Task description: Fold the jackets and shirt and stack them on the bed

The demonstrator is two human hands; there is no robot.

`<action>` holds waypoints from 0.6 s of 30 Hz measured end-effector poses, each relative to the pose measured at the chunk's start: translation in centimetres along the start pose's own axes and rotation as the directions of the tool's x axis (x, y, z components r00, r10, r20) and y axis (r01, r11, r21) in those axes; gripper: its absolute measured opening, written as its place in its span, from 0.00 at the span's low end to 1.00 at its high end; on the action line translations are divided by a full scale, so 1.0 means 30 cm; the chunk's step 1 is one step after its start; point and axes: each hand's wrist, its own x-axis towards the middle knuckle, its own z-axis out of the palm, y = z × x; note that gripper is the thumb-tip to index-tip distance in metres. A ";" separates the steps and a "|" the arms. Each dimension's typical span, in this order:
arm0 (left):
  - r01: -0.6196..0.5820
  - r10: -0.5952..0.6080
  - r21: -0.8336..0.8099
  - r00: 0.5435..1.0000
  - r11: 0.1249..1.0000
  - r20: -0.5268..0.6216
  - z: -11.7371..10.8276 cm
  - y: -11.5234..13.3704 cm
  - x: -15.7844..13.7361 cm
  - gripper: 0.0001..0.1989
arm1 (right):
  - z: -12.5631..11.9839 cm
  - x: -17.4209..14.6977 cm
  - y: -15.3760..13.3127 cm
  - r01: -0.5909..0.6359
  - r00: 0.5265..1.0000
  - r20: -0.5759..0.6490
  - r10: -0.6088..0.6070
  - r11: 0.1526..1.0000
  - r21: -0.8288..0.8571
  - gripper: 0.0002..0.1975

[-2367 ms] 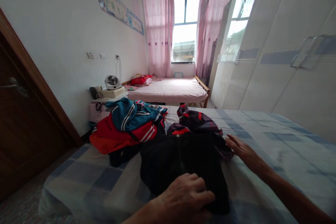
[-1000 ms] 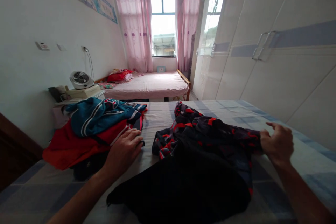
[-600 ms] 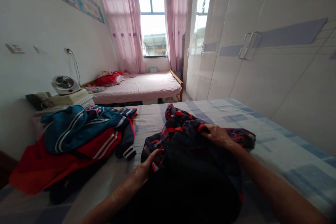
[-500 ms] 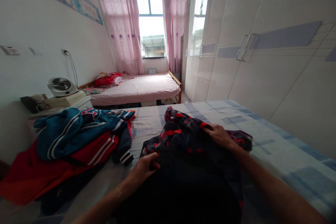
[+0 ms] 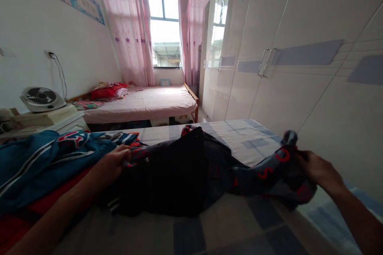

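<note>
the left hand point(image 5: 115, 163) has its grip closed, fingers curled over a red-and-grey patterned edge of the dark garment point(image 5: 176, 179). the right hand point(image 5: 318, 169) has its grip closed too, thumb and fingers pinching the patterned sleeve point(image 5: 266, 173) of the same garment, the cloth bunching in soft folds below them. the garment stretches between both hands over the bed point(image 5: 190, 237), its middle a plain, matt black panel with a pointed top corner; the sleeve is slate grey with rounded red letters. the sheet point(image 5: 275, 235) is thin, wrinkled cloth in pale and blue checks. beside the left hand, a teal garment point(image 5: 56, 157) with white stripes slumps over red cloth point(image 5: 12, 223).
</note>
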 end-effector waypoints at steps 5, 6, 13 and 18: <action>0.102 -0.086 0.073 0.977 0.992 -0.195 0.010 0.068 -0.099 0.12 | 0.077 -0.045 -0.209 0.098 0.995 -0.003 -0.098 0.995 -0.016 0.30; 0.084 -0.071 0.058 0.977 0.995 -0.202 0.015 0.106 -0.087 0.13 | 0.100 -0.034 -0.270 0.136 0.988 0.064 -0.140 0.989 0.064 0.30; 0.022 -0.022 0.030 1.000 0.999 -0.003 0.179 0.345 0.057 0.37 | 0.327 -0.017 -0.631 0.106 0.839 0.432 -0.331 0.878 0.467 0.22; -0.135 0.198 -0.199 0.920 0.971 0.339 0.243 0.419 -0.034 0.08 | 0.344 -0.146 -0.717 0.062 0.698 0.511 -0.502 0.753 0.655 0.12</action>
